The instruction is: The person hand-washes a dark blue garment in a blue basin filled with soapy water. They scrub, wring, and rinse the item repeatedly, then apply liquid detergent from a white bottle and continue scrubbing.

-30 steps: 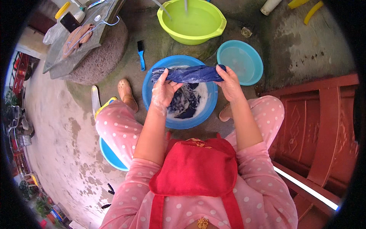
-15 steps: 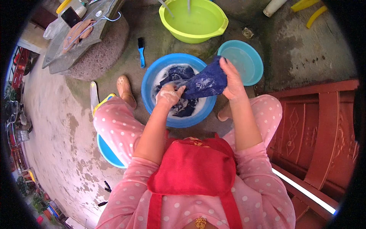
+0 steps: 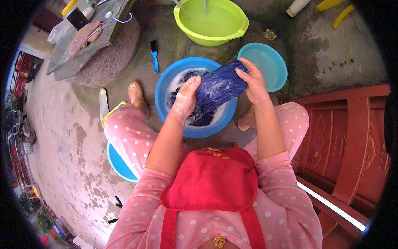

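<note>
Holding navy cloth (image 3: 222, 85) spread above the blue basin (image 3: 199, 132), seemingly reaching past its right rim. Clamping one end with the fingers of the left hand (image 3: 186, 97), the other with those of the right hand (image 3: 256, 85); impossible to tell how the hidden fingertips sit. For sound work, draw cloth inboard, match grip on both edges, and rub streaked areas low over the foam (image 3: 177, 80).

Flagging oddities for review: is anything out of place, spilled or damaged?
The pale ground at left looks blotchy: irregular dark patches, worn or damp, I can't tell. The soapy navy cloth looks ordinary.
</note>
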Motion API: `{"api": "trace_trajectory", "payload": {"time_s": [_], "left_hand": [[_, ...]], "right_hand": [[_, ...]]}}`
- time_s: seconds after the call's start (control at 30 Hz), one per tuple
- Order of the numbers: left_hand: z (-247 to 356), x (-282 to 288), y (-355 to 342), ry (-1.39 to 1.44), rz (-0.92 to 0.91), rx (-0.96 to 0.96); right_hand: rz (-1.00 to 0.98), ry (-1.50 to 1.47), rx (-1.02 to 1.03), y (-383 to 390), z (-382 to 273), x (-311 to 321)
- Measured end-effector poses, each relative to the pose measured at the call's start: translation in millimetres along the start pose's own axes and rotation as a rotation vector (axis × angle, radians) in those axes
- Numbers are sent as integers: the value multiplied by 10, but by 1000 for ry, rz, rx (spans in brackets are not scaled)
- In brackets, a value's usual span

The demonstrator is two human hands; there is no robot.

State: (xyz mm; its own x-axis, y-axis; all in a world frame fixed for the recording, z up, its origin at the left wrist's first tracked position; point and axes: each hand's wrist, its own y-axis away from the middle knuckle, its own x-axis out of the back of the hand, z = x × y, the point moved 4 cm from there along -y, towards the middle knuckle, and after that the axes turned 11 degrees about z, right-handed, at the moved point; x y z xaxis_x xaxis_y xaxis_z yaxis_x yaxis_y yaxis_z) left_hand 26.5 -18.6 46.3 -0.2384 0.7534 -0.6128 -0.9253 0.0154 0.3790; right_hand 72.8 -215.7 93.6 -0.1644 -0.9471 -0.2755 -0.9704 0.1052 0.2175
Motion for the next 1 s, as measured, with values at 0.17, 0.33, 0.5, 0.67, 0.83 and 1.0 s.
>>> {"api": "trace_trajectory", "payload": {"time_s": [0.17, 0.33, 0.5, 0.67, 0.83, 1.0], "left_hand": [[31, 74, -55, 136, 41, -38], [75, -41, -15, 247, -28, -21], [53, 124, -99, 53, 152, -193], [98, 303, -195, -69, 335, -308], [98, 279, -191, -96, 260, -324], [136, 195, -106, -34, 215, -214]], "right_hand": [[134, 319, 65, -36, 183, 22], [-189, 405, -249, 230, 477, -243], [-226, 360, -44, 89, 542, -222], [-40, 261, -85, 28, 476, -66], [74, 165, -110, -97, 529, 108], [86, 332, -95, -65, 452, 75]]}}
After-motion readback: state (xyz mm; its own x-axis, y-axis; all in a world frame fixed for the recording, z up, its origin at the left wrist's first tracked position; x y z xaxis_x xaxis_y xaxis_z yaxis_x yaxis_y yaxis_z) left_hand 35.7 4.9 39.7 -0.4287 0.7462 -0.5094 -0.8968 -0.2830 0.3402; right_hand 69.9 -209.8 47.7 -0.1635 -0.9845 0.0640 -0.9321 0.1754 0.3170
